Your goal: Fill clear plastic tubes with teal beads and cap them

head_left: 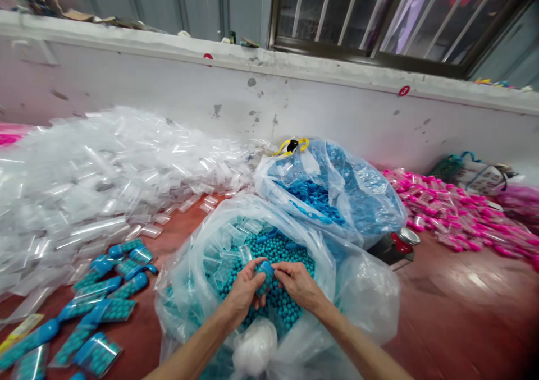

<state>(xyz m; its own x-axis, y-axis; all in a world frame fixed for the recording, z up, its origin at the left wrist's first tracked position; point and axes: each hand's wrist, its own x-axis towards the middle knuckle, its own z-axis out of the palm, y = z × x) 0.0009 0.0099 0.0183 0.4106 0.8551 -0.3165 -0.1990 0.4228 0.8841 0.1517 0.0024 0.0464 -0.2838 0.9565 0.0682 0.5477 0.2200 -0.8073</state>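
Observation:
Just over an open plastic bag (pixel 328 256) full of teal beads (pixel 290 307), my left hand (pixel 246 287) is closed round a small clear container (pixel 264 276) with teal beads inside and a blue cap at its top. The fingertips of my right hand (pixel 297 283) are pinched together at the cap's right side. Several empty clear containers (pixel 225 256) lie on the beads at the left inside the bag. Filled containers with blue caps (pixel 99 287) are scattered on the red surface to the left.
A big heap of clear containers (pixel 105 172) covers the left. Behind the bead bag stands a bag of blue caps (pixel 311 195). A jar (pixel 407 237) with a silver lid is right of it, and pink items (pixel 458 211) are piled farther right along the wall.

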